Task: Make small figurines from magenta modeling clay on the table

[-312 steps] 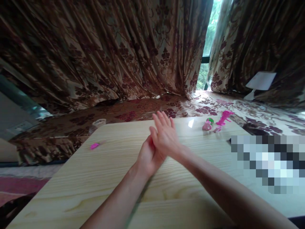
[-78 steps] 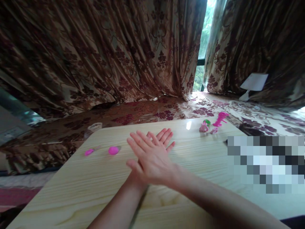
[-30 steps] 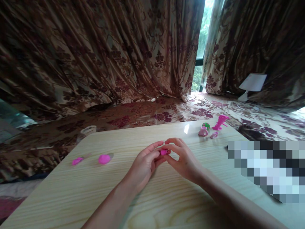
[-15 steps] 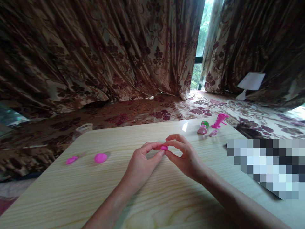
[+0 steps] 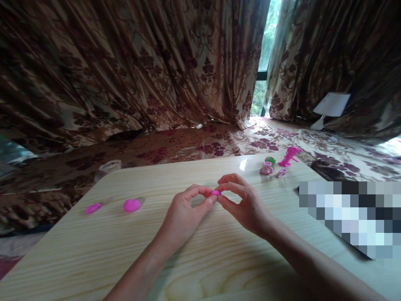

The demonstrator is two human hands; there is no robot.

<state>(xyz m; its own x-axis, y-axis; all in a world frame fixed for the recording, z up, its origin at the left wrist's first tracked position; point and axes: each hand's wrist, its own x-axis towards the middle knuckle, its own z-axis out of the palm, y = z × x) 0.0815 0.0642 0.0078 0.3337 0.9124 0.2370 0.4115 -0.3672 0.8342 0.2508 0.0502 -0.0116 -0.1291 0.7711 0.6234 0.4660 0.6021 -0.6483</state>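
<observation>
Between my two hands is a small bright pink piece (image 5: 216, 192) that looks like modelling clay. My left hand (image 5: 188, 213) pinches it between thumb and forefinger from the left. My right hand (image 5: 244, 200) pinches it from the right with thumb and fingertips, its forefinger raised a little. Both hands are just above the wooden table (image 5: 94, 255). A rounded pink lump (image 5: 131, 205) lies on the table to the left of my left hand. Farther left is a flatter, uneven pink piece (image 5: 93, 208).
At the back right of the table stand a pink figure-like toy (image 5: 290, 156), a pale pink cup-like piece (image 5: 266, 168), a green-and-pink ball (image 5: 270, 160) and a small pink piece (image 5: 281, 173). A pixelated object (image 5: 347, 217) lies at the right. Behind are a lamp (image 5: 332, 104) and curtains (image 5: 175, 62).
Both hands stay in nearly the same place with the pink piece, fingers shifting slightly around it. The piece looks a little thinner from this side. The view has tilted slightly.
</observation>
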